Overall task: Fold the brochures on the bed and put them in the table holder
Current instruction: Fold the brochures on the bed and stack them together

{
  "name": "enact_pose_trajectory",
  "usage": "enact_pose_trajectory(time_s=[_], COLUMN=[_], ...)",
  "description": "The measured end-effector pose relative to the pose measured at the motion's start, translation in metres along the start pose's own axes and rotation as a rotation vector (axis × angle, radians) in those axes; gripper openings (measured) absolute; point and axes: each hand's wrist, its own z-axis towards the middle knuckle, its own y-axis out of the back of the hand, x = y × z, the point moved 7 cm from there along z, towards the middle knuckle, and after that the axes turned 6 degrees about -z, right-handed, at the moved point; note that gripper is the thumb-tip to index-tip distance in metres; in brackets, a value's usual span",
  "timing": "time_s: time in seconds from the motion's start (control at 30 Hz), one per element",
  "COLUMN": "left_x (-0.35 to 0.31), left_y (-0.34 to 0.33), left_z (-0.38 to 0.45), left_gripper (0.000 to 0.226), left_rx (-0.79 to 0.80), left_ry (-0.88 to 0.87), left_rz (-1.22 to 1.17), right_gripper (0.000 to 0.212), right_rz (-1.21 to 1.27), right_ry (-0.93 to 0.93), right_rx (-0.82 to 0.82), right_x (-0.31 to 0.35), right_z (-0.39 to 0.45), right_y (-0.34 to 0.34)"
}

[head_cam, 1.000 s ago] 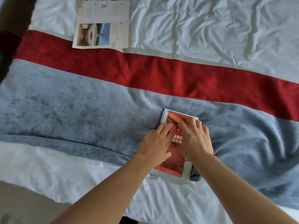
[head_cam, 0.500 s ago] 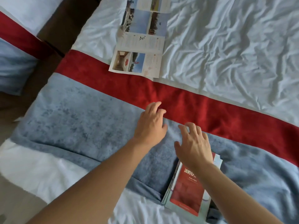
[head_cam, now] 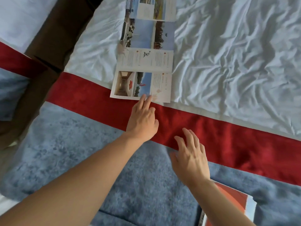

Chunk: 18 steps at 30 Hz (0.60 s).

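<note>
An unfolded brochure (head_cam: pixel 146 57) lies flat across the white sheet (head_cam: pixel 236 54) of the bed, its near edge overlapping the red band (head_cam: pixel 211 128) of the runner. 4 panels are seen along its length; the far end is cut off by the frame.

The left hand (head_cam: pixel 142 119) is stretched forward, fingers (head_cam: pixel 147 98) straight and released, tips touching the near edge of the brochure. The right hand (head_cam: pixel 191 158) hovers over the red band, fingers spread and released, nothing held. A folded stack (head_cam: pixel 234 203) with a red cover lies at the lower right on the blue band (head_cam: pixel 81 152), partly hidden by the right forearm.

Step in hand, as judged: taking up the next brochure for folding. It is best drawn toward the body by its near edge, then folded along the existing creases between panels, each crease pressed flat on the firmer runner rather than the wrinkled sheet.

Writing: small columns of text and orange dots are printed on the panels; nothing can be read. The holder is not in view.
</note>
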Motion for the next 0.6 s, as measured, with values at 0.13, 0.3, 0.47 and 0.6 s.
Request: enact_pose_trajectory(time_s=[0.13,0.3,0.47,0.6], left_x=[-0.001,0.002,0.0,-0.006], left_y=[-0.002,-0.006,-0.006,-0.008], left_z=[0.016,0.012,-0.006,-0.037], left_gripper=[0.04,0.069,0.076,0.075], left_rx=[-0.02,-0.009,-0.013,-0.017], left_ry=[-0.056,-0.053,-0.056,-0.097], left_rz=[0.033,0.043,0.024,0.012], right_gripper=[0.051,0.054,0.058,0.065], right_rz=[0.004,-0.011,-0.02,-0.025], right_ry=[-0.025,-0.01,-0.001,-0.001], right_rx=[-0.011,-0.005,-0.01,-0.031], right_x=[0.005,0.018,0.022,0.023], right_z=[0.008,0.015,0.011,0.001], right_y=[-0.011,-0.011,-0.007,0.0])
